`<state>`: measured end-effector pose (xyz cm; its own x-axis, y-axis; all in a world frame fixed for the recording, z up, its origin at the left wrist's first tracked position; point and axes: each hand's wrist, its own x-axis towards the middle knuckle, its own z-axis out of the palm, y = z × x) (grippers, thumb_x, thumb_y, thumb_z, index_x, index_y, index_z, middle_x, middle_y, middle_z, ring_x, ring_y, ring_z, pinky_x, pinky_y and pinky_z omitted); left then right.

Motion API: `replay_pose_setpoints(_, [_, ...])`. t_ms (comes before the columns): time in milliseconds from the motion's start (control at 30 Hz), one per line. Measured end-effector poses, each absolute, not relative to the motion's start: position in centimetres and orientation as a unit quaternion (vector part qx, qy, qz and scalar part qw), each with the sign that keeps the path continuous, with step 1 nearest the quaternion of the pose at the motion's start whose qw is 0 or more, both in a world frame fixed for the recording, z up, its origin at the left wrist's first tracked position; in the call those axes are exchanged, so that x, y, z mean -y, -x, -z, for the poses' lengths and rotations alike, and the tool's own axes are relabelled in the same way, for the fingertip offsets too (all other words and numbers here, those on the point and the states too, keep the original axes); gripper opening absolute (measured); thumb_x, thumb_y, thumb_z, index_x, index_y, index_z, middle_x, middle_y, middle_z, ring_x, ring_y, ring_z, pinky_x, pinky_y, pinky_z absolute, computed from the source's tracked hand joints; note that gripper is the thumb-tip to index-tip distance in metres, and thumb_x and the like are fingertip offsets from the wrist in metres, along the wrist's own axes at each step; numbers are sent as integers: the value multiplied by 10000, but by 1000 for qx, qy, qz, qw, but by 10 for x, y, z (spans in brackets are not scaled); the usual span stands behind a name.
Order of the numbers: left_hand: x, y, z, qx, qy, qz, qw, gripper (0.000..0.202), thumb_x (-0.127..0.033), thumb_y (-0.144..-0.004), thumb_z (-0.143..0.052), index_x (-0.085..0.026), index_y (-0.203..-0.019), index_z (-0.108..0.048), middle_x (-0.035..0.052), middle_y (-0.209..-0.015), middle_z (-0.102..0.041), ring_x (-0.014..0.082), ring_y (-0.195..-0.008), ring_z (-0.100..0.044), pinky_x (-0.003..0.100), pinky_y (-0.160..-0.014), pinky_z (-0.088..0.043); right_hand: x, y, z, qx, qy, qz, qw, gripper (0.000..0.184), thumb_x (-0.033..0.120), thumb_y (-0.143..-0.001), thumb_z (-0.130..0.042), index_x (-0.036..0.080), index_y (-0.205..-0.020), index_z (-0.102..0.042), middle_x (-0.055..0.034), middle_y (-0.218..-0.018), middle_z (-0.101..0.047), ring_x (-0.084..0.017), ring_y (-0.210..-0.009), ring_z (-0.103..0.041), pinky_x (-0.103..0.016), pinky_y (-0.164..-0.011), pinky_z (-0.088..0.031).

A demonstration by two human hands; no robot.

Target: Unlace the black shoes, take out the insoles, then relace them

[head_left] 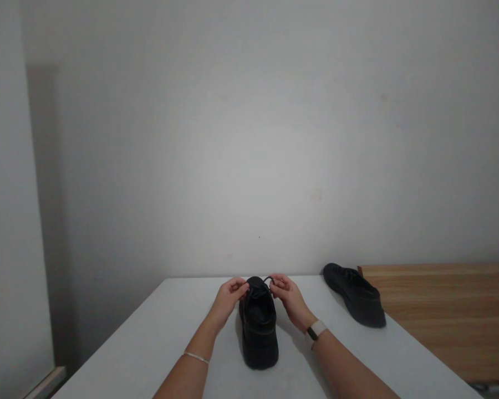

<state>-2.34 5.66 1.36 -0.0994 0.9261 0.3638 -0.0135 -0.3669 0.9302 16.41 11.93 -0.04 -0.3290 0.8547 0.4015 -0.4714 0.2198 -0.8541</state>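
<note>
head view: black shoe (pixel 260 344) on the white table (pixel 158 327), between my two hands, sole down, heel toward me and toe pointing toward the wall (pixel 249 138). a dark lace (pixel 268 277) arches up from the lacing on its right side. my right hand (pixel 289 296) pinches this lace between thumb and fingertips, just beside the shoe. my left hand (pixel 228 296) has its fingertips drawn together at the left side of the lacing; whether a lace lies between them i cannot tell.

possible faults, as i judge them: a loose pinch by my right fingers would let the thin lace slip; a stronger pull on one side would leave the two lace ends uneven, or turn the shoe on the table, since neither hand appears to brace its heel. dark lace against dark upper makes a mistaken crossing easy to miss.

farther out, a bracelet (pixel 196 357) rings my left forearm and a watch (pixel 316 330) my right wrist. a second shoe (pixel 355 293) rests near the table's right edge, well apart from both hands, beside a wood-grained panel (pixel 441 316).
</note>
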Motion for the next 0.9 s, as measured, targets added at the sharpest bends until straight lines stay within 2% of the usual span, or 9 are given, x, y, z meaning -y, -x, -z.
replay_pose_setpoints(133, [-60, 26, -11, -402, -533, -636, 386, 349, -478, -698, -696, -155, -772, -586, 44, -742, -666, 141, -665, -580, 258, -660, -437, -120, -167, -3, 491, 191, -613, 588, 421, 332, -583, -796, 189, -910, -573, -11, -748, -622, -162, -685, -587, -300, -654, -428])
replay_pose_setpoints(200, [-59, 26, -10, -403, -526, -641, 387, 352, -491, -700, -689, -165, -774, -581, 13, -680, -635, 132, -637, -568, 250, -646, -436, -118, -168, -5, 475, 186, -627, 589, 427, 335, -578, -800, 193, -905, -564, -17, -751, -624, -175, -709, -603, -312, -670, -437])
replay_pose_setpoints(300, [-57, 25, -12, -418, -516, -647, 376, 365, -506, -679, -699, -166, -768, -600, -27, -604, -566, 113, -586, -523, 220, -589, -404, -114, -167, -9, 469, 179, -642, 579, 411, 326, -578, -797, 195, -894, -569, -2, -724, -598, -164, -666, -588, -298, -617, -419])
replay_pose_setpoints(400, [-54, 24, -16, -426, -511, -646, 376, 386, -526, -670, -695, -156, -757, -624, -35, -566, -530, 101, -546, -483, 205, -538, -357, -113, -166, -10, 463, 176, -648, 578, 373, 327, -586, -786, 191, -868, -584, 17, -686, -556, -122, -567, -519, -271, -536, -361])
replay_pose_setpoints(500, [-52, 24, -17, -424, -506, -646, 383, 403, -540, -660, -694, -152, -750, -634, -57, -507, -466, 82, -484, -414, 201, -494, -300, -114, -166, -11, 466, 173, -648, 577, 353, 331, -593, -774, 187, -863, -598, 31, -672, -533, -62, -448, -370, -250, -468, -264])
replay_pose_setpoints(600, [-53, 26, -16, -456, -491, -656, 347, 415, -543, -629, -714, -151, -752, -648, -82, -468, -392, 64, -438, -314, 202, -455, -219, -113, -167, -12, 482, 171, -649, 564, 332, 350, -613, -755, 181, -861, -613, 29, -693, -540, -34, -407, -265, -244, -446, -191])
replay_pose_setpoints(700, [-54, 29, -16, -480, -485, -657, 322, 422, -543, -603, -732, -147, -736, -669, -84, -448, -364, 65, -432, -285, 210, -450, -194, -111, -168, -13, 498, 169, -649, 550, 296, 421, -676, -698, 162, -801, -627, 12, -661, -547, -53, -415, -326, -248, -444, -210])
replay_pose_setpoints(767, [-52, 29, -17, -452, -495, -652, 354, 430, -568, -644, -691, -141, -679, -668, -74, -432, -360, 70, -431, -297, 216, -457, -214, -110, -169, -13, 510, 172, -642, 547, 335, 486, -720, -641, 153, -760, -633, 8, -579, -530, -89, -447, -405, -254, -463, -266])
replay_pose_setpoints(900, [-48, 26, -21, -374, -525, -644, 412, 527, -592, -749, -577, -134, -489, -580, 8, -531, -495, 101, -523, -434, 233, -522, -330, -113, -169, -8, 549, 211, -618, 522, 413, 545, -737, -607, 146, -834, -655, 21, -490, -520, -111, -453, -452, -246, -470, -309])
